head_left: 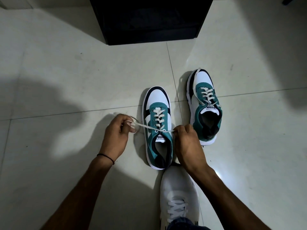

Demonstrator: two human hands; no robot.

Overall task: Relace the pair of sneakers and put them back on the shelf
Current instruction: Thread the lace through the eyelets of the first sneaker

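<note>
the near sneaker (pixel 158 128) stands on the floor (pixel 66 72) with its lace (pixel 146 126) crossed through every eyelet. the far sneaker (pixel 205 105), already laced, sits just right of it and further off; the dark shelf (pixel 149 20) lies well beyond both. uneven pulling could leave one lace end short for the bow, or a slack grip could let the crossings loosen. the left hand (pixel 116 130) is curled, fingers pinched on the left end drawn taut. the right hand (pixel 186 138) arches down, fingers pinching the right end beside the top eyelet.
</note>
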